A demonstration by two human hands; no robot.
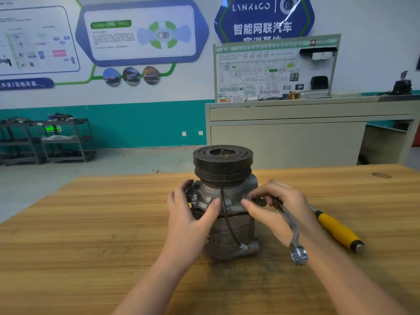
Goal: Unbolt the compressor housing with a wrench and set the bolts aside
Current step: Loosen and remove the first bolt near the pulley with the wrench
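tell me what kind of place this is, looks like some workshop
Most likely an automotive training workshop. A car-brand wall sign and a wiring-diagram teaching board stand behind a wooden workbench, where a person's hands hold a compressor and a wrench. Metal parts racks line the wall.

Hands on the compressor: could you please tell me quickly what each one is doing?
Left hand: grips the compressor, steadying it.
Right hand: holds the wrench, fingers at a flange bolt.
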